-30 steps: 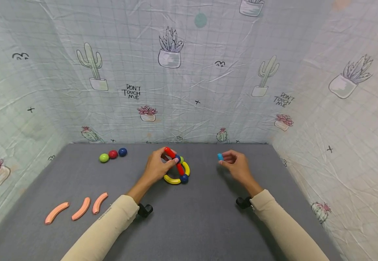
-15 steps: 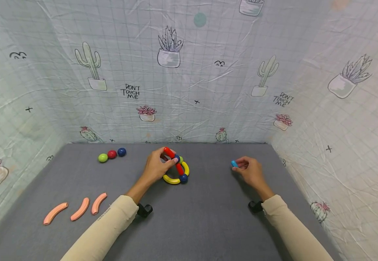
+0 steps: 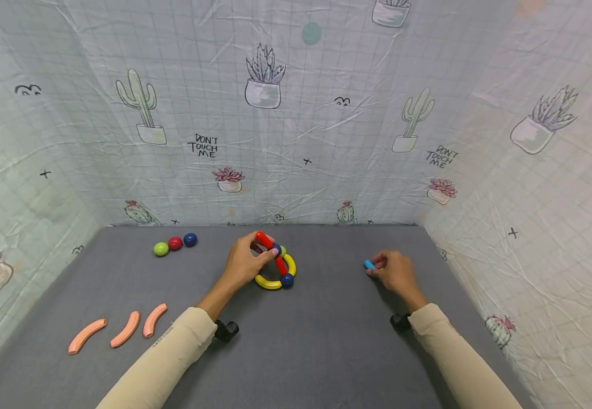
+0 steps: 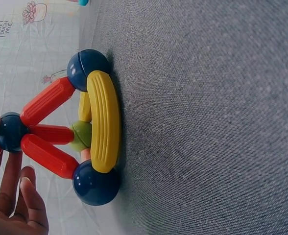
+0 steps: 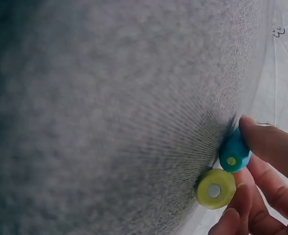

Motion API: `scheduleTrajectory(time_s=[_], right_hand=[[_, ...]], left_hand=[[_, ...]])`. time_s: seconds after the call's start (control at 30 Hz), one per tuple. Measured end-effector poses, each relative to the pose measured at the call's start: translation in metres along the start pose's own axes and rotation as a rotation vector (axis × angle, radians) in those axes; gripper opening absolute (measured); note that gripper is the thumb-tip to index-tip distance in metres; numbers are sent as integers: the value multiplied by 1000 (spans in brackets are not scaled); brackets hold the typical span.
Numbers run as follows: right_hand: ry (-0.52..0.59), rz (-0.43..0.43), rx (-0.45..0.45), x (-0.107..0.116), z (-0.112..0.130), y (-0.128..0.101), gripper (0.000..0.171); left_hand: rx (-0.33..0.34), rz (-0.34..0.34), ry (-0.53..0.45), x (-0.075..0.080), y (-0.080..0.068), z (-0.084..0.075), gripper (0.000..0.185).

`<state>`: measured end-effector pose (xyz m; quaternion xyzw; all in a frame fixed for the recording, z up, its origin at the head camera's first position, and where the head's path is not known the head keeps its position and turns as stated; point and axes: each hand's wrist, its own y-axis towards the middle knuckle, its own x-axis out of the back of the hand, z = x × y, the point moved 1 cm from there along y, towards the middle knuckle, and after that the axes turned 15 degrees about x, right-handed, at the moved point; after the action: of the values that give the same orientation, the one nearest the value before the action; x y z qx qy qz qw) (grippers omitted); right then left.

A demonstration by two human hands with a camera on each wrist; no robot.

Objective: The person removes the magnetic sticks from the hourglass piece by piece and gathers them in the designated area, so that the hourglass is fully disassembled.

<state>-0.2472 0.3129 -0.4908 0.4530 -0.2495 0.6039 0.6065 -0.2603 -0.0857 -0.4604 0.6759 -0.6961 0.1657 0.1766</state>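
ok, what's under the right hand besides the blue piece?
In the right wrist view, a yellow-green piece sits beside the blue piece at the right hand fingertips, on the grey mat. From the head view the hand covers it; only the blue end shows.

blue stick [image 3: 369,264] | grey mat [image 3: 301,341] | cactus-print cloth [image 3: 296,113] | salmon curves [image 3: 122,328]

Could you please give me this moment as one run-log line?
left hand: grips red stick of ball-and-stick toy | right hand: pinches blue stick | mat: grey

Left hand [image 3: 242,264] grips the toy frame [image 3: 275,264]; right hand [image 3: 395,272] pinches a blue stick [image 3: 369,264].
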Motion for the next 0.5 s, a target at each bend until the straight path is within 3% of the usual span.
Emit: scheduleTrajectory(time_s=[0.23, 0.5], right_hand=[[-16, -53, 40, -1, 10, 0, 27], [107, -158, 219, -10, 60, 10, 29]], left_hand=[[15, 6, 2, 1, -2, -2, 25], [22, -2, -6, 1, -2, -2, 25]])
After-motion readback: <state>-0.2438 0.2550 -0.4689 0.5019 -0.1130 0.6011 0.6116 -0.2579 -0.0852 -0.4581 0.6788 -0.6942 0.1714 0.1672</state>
